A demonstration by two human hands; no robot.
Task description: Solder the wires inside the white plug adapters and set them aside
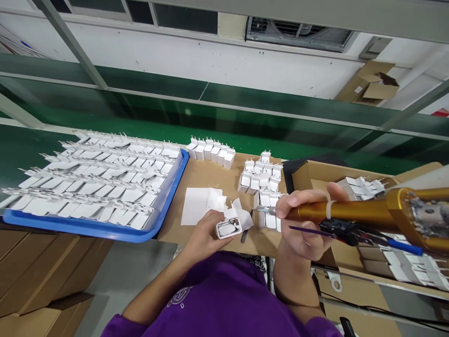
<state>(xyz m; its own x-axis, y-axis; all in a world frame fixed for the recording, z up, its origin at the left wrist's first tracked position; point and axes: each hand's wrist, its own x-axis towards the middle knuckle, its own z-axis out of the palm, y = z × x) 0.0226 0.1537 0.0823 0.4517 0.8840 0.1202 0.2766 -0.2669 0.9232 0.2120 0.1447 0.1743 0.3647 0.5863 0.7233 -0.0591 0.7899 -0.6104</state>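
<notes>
My left hand point(206, 234) grips a white plug-in charger point(228, 226) at the front edge of the work board. Its case is open upwards, showing a white block and small electronic parts inside; its two pins point away from me. My right hand point(304, 222) is closed around a gold tubular tool point(315, 211) with a thin pale nozzle point(267, 210). A black switch point(345, 230) is strapped along the tool, with a thin purple strip below it. The nozzle points left and is apart from the held charger, near a group of white chargers point(261, 175).
A blue tray point(140, 235) packed with chargers stands left. More chargers point(211, 150) line the far edge of the brown board point(210, 175). A white paper sheet point(199, 206) and a dark thin stick point(244, 235) lie nearby. An open cardboard box point(312, 173) sits right.
</notes>
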